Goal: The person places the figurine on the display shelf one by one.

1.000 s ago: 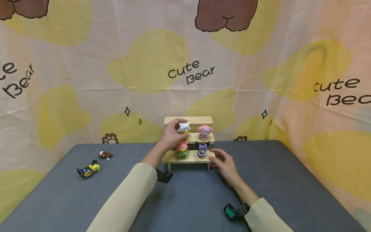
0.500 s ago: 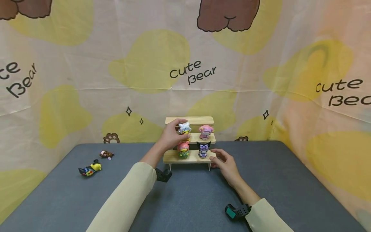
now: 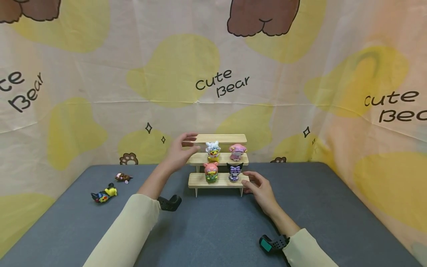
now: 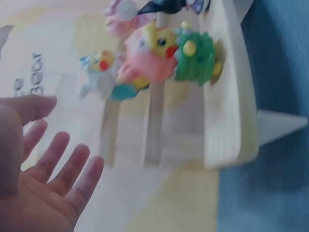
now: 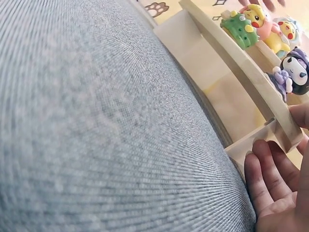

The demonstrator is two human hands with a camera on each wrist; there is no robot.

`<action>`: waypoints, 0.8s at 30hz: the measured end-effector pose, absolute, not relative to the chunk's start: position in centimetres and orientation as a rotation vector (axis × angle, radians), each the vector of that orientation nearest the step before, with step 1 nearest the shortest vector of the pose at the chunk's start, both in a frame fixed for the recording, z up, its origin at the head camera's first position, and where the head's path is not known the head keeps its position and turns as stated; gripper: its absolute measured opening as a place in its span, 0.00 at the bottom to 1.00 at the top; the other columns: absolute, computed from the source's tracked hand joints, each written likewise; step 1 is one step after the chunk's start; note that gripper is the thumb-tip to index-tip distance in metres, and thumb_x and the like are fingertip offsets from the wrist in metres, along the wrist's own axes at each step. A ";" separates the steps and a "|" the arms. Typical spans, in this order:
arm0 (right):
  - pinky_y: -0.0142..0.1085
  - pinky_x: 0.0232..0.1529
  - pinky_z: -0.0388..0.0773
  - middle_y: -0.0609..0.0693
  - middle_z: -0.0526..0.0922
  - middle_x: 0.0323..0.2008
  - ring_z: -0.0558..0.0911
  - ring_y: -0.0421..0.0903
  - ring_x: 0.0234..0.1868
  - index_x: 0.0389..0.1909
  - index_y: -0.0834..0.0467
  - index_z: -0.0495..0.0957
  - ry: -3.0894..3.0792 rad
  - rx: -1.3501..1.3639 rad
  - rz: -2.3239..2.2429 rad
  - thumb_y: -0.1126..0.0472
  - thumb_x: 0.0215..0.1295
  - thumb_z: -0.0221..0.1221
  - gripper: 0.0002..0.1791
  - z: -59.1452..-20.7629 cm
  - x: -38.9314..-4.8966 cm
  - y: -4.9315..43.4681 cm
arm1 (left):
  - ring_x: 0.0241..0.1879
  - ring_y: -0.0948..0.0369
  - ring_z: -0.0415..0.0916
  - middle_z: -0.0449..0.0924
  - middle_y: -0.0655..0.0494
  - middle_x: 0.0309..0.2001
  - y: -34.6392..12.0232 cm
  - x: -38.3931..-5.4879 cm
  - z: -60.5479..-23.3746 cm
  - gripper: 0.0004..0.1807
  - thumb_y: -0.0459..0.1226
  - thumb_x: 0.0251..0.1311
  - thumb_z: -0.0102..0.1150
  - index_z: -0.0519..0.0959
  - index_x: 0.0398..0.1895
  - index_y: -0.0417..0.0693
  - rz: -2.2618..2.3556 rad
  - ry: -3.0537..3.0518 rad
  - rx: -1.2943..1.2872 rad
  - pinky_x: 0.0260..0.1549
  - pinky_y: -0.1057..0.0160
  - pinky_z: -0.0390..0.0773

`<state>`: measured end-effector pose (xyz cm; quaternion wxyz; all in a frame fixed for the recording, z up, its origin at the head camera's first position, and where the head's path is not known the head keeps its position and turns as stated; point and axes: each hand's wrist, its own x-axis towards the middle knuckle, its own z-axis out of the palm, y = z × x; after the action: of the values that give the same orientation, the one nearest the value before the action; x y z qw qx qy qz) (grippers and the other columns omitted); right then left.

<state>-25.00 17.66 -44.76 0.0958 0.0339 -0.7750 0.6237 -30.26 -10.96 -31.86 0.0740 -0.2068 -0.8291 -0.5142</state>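
Observation:
A stepped wooden display stand (image 3: 218, 184) bears several small figurines. On its middle step are a white-hooded yellow figurine (image 3: 212, 150) and a pink-hatted one (image 3: 237, 152). Below them stand a pink-and-green figurine (image 3: 211, 172) and a purple one with black pointed ears (image 3: 234, 172). My left hand (image 3: 180, 152) is off the stand's left side, fingers apart and holding nothing; the left wrist view shows its palm and spread fingers (image 4: 72, 176). My right hand (image 3: 261, 191) grips the right end of the lowest step, thumb on the board and fingers by the leg.
On the grey table (image 3: 213, 230), a black, blue and yellow figurine (image 3: 104, 194) and a small brown one (image 3: 123, 177) lie on their sides at the left. A printed cloth (image 3: 283, 92) stands behind the stand. The top step (image 3: 220, 138) is the rearmost.
My left hand has let go of the white-hooded figurine and moved left, away from it. That figurine stays upright on the middle step. My right hand keeps its place.

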 end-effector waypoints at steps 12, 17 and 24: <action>0.30 0.39 0.83 0.62 0.81 0.56 0.83 0.42 0.39 0.61 0.59 0.77 -2.305 0.096 1.841 0.59 0.70 0.62 0.20 -44.8 -25.0 17.5 | 0.66 0.42 0.70 0.70 0.42 0.69 -18.0 -27.1 -32.1 0.25 0.40 0.73 0.56 0.69 0.70 0.45 -1.246 -2.510 -0.346 0.62 0.40 0.74; 0.31 0.40 0.83 0.62 0.80 0.56 0.83 0.41 0.39 0.61 0.59 0.77 -2.306 0.101 1.846 0.59 0.71 0.62 0.20 -44.7 -25.1 17.4 | 0.64 0.41 0.72 0.69 0.40 0.69 -20.4 -25.3 -32.6 0.25 0.40 0.72 0.57 0.70 0.70 0.46 -1.089 -2.470 -0.225 0.57 0.39 0.76; 0.30 0.39 0.83 0.63 0.81 0.53 0.83 0.39 0.37 0.61 0.59 0.77 -2.296 0.087 1.836 0.60 0.70 0.62 0.20 -44.6 -24.9 17.4 | 0.60 0.41 0.73 0.73 0.38 0.62 -23.2 -25.0 -33.7 0.24 0.42 0.74 0.54 0.71 0.69 0.43 -1.046 -2.452 -0.120 0.57 0.38 0.75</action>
<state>-24.92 17.42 -44.59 0.1000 0.0296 -0.7767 0.6212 -24.96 -23.20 -33.68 0.2343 -0.0437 -0.8933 -0.3810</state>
